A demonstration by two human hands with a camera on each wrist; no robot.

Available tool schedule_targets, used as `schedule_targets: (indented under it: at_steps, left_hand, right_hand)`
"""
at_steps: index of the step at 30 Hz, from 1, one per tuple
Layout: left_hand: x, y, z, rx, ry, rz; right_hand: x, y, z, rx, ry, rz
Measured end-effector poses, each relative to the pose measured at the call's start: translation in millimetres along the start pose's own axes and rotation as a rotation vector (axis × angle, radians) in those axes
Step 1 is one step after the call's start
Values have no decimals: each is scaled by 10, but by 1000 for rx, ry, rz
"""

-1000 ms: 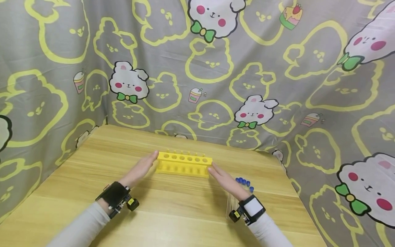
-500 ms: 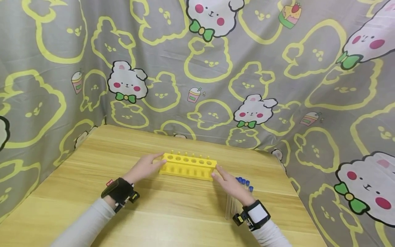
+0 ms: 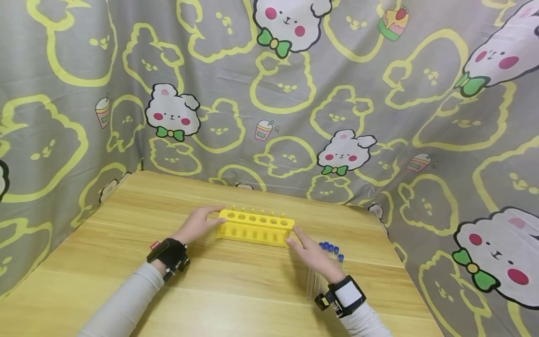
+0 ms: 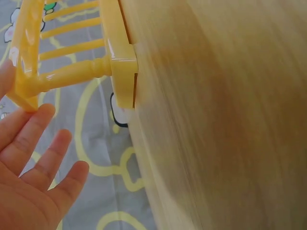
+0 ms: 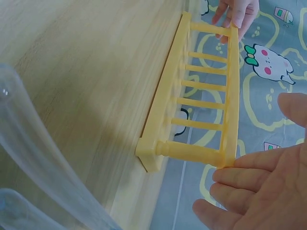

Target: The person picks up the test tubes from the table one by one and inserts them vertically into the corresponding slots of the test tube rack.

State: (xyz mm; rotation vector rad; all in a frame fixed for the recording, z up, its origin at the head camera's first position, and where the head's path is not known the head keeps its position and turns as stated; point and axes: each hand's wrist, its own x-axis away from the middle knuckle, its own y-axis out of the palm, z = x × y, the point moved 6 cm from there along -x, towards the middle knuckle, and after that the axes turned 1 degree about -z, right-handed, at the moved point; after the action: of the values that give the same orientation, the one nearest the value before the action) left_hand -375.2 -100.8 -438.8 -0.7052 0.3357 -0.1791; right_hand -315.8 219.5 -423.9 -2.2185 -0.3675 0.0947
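Note:
A yellow test tube rack (image 3: 256, 226) stands upright on the wooden table, with a row of round holes along its top and short pegs behind. My left hand (image 3: 198, 225) pinches its left end, thumb on the front of the top bar and fingers round the corner. At the opposite end, my right hand (image 3: 313, 255) touches the rack with extended fingertips. Its thumb stands apart from the rack in the right wrist view, where the palm (image 5: 273, 191) shows. Several clear test tubes (image 3: 309, 283) with blue caps (image 3: 330, 247) lie beside my right hand, partly hidden by it.
Around the wooden table (image 3: 227, 299) hangs a grey curtain (image 3: 236, 75) printed with yellow outlines and white rabbits. It meets the table's back and side edges. Close to the right wrist camera, transparent tubes (image 5: 43, 139) fill the lower left.
The rack has shifted slightly to the right between my hands. My left hand has gone from lying flat against its end to holding the corner with the thumb in front.

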Motion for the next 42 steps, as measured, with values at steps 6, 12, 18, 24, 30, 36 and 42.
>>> schedule_targets:
  at_steps: [6, 12, 18, 24, 30, 36, 42]
  left_hand:
    - [35, -5, -41, 39, -20, 15]
    - [60, 30, -71, 47, -49, 5]
    - [36, 54, -38, 52, -41, 6]
    - [20, 53, -42, 40, -35, 17]
    - [25, 42, -51, 40, -41, 15]
    - [22, 36, -53, 40, -29, 19]
    - [23, 21, -39, 44, -33, 24]
  right_hand:
    - [49, -70, 17, -38, 13, 22]
    - [167, -386, 226, -41, 30, 139]
    - [312, -723, 616, 61, 136, 282]
    - [382, -808, 995, 159, 265, 266]
    - [389, -711, 1243, 176, 369, 209]
    - [410, -634, 1331, 172, 418, 201]
    - [408, -614, 1349, 152, 443, 208]
